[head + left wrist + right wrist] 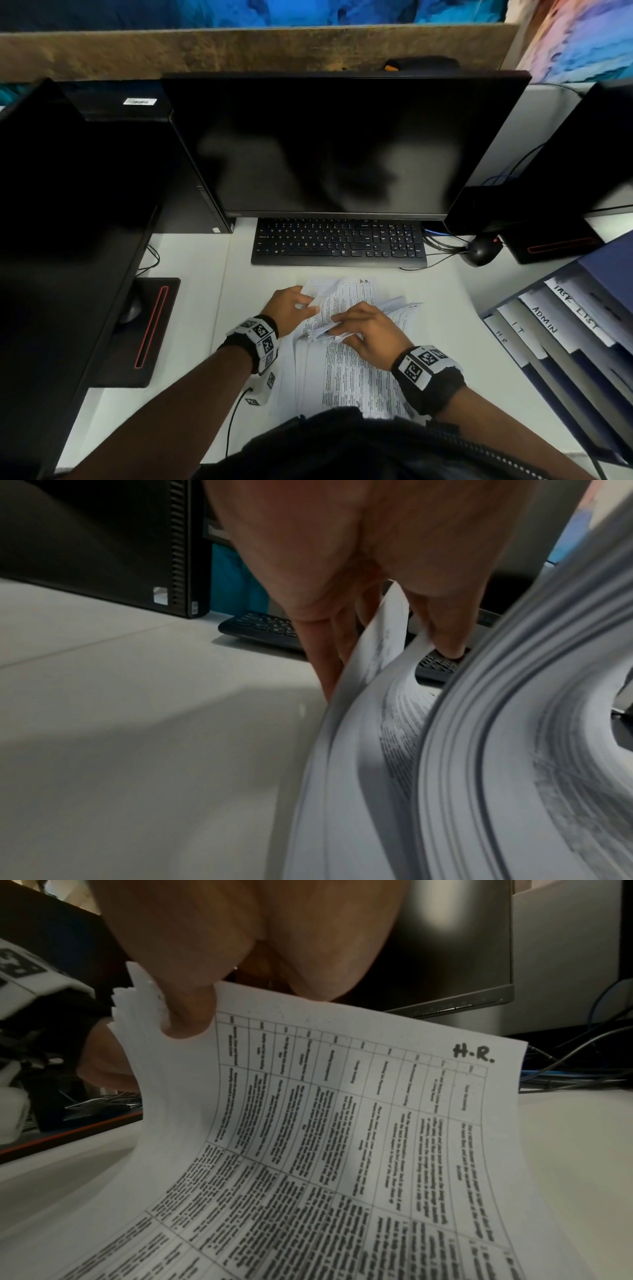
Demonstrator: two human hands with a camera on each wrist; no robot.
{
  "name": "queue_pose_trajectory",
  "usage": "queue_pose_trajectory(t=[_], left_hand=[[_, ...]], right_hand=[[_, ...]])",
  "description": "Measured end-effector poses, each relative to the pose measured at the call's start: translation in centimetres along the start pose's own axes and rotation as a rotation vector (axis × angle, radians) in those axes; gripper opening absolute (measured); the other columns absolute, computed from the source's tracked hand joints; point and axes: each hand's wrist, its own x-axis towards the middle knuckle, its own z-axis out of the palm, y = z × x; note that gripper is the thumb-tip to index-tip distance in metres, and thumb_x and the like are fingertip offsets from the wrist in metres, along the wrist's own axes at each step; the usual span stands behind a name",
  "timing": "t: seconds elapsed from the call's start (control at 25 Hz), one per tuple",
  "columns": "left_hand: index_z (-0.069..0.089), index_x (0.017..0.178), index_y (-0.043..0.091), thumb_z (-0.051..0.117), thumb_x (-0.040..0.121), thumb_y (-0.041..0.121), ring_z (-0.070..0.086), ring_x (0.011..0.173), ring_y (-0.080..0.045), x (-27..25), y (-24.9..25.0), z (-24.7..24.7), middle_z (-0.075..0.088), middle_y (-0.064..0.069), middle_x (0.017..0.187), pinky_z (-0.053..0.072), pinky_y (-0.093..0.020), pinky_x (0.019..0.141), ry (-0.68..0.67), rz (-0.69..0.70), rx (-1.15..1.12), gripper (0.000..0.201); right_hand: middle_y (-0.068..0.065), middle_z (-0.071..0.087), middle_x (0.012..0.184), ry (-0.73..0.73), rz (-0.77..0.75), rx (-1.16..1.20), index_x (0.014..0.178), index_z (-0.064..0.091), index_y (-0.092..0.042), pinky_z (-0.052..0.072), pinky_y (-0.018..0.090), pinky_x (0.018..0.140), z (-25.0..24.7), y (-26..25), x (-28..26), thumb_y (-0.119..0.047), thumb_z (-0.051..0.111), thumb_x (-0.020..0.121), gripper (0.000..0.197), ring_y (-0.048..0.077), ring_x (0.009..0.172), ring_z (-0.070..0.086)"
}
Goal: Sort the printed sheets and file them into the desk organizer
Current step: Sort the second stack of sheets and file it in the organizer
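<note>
A stack of printed sheets (346, 373) lies on the white desk in front of me, its top edges lifted and fanned. My left hand (294, 306) pinches the upper left corner of a few sheets (380, 642) between thumb and fingers. My right hand (363, 330) grips the bent-up bundle, thumb on the top sheet (342, 1123), which carries a table and a handwritten "H.R." mark (474, 1053). The blue desk organizer (561, 346) stands at the right, with dividers labelled HR, IT, ADMIN and TASK LIST.
A black keyboard (339, 243) sits just behind the sheets, under a dark monitor (342, 144). A mouse (481, 251) and cables lie to the right of it. A second monitor base (150, 329) and a computer tower stand at the left.
</note>
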Motion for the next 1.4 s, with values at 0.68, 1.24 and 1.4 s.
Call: queue_pose_trajectory(t=[0.68,1.24,1.4], left_hand=[[0.064,0.113,0.013,0.052,0.094,0.008,0.062,0.1,-0.016,0.8,6.1,-7.7,0.066,0.003,0.103,0.049,-0.028,0.087,0.497,0.153,-0.29,0.023],[0.062,0.108,0.025,0.053,0.093,0.007,0.064,0.105,-0.014,1.1,8.7,-11.7,0.068,0.002,0.105,0.053,-0.036,0.092,0.672,0.358,-0.481,0.025],[0.062,0.107,0.03,0.052,0.093,0.007,0.064,0.103,-0.01,1.2,8.8,-11.1,0.068,0.008,0.103,0.053,-0.031,0.09,0.613,0.369,-0.468,0.028]], right_hand=[[-0.007,0.063,0.121,-0.067,0.041,0.032,0.109,0.069,-0.024,0.035,0.02,0.089,-1.0,0.2,1.0,-0.015,0.061,0.088,0.024,0.012,0.106,0.05],[-0.005,0.066,0.116,-0.051,0.003,0.031,0.103,0.071,-0.024,0.041,0.027,0.092,-0.6,0.7,1.0,-0.018,0.063,0.086,0.02,0.011,0.106,0.056],[-0.008,0.07,0.091,0.027,0.014,0.107,0.102,0.071,-0.023,0.043,0.024,0.076,-2.0,0.5,0.7,-0.027,0.057,0.091,0.018,0.009,0.082,0.059]])
